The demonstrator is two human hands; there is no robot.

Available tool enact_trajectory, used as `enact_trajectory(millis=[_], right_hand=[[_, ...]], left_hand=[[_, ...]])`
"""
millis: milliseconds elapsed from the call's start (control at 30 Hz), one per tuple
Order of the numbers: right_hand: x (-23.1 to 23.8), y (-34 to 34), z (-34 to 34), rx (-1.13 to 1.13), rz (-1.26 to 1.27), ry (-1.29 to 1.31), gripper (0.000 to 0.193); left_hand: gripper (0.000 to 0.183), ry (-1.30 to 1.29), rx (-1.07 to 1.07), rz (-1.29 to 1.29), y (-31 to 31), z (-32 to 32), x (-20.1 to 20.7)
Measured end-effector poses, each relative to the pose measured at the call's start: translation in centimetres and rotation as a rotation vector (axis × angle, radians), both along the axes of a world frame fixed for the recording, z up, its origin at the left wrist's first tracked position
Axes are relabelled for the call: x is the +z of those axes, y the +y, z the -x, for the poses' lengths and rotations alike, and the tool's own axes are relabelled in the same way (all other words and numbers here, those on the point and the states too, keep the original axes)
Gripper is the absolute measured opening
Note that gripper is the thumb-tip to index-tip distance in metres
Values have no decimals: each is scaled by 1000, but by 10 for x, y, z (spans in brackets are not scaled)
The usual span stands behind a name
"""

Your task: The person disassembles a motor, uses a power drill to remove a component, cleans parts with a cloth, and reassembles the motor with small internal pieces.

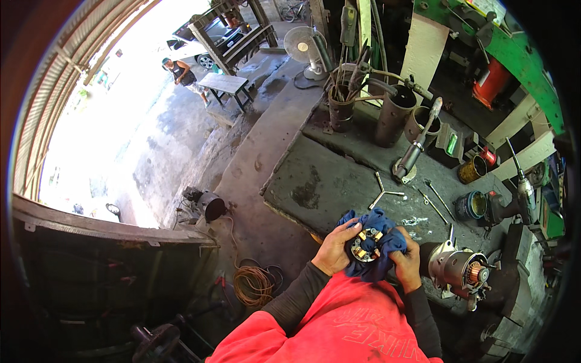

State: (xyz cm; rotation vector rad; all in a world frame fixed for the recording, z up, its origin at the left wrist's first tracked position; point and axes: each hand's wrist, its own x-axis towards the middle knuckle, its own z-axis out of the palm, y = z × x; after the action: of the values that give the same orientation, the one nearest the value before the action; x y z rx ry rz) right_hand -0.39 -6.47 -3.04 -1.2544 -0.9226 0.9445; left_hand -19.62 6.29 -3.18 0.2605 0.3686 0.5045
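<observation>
In front of my chest I hold a round brush holder [357, 253] with brass-coloured blocks around its ring. A crumpled blue cloth [378, 273] wraps behind it and shows through its middle. My left hand [333, 249] grips the holder's left edge and the cloth, thumb on top. My right hand [408, 260] is closed on the cloth at the right side, its fingertips partly hidden by the folds. Just right of that hand, a starter motor [455, 266] lies on the bench, its copper commutator showing at the end.
The dark workbench [315, 181] carries a three-way wrench [382, 192], slim wrenches [433, 206], tool-filled cans [341, 112] and a vise [520, 290]. A cable coil [253, 285] lies on the floor at left. Farther off are a fan [305, 48], a bench [224, 83] and another person [183, 75].
</observation>
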Motion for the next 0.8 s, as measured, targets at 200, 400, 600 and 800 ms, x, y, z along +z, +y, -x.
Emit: enact_trajectory(millis=[200,400,600,800], right_hand=[[-11,18,-4,-371,200,223,34],[35,47,-7,-353,127,-696,83],[61,34,16,73,82,-551,123],[61,24,18,-31,80,-639,103]], left_hand=[[45,-43,68,-74,10,7,4],[39,-21,179,-122,19,9,18],[37,88,164,-244,17,6,23],[40,91,89,-338,17,-4,31]])
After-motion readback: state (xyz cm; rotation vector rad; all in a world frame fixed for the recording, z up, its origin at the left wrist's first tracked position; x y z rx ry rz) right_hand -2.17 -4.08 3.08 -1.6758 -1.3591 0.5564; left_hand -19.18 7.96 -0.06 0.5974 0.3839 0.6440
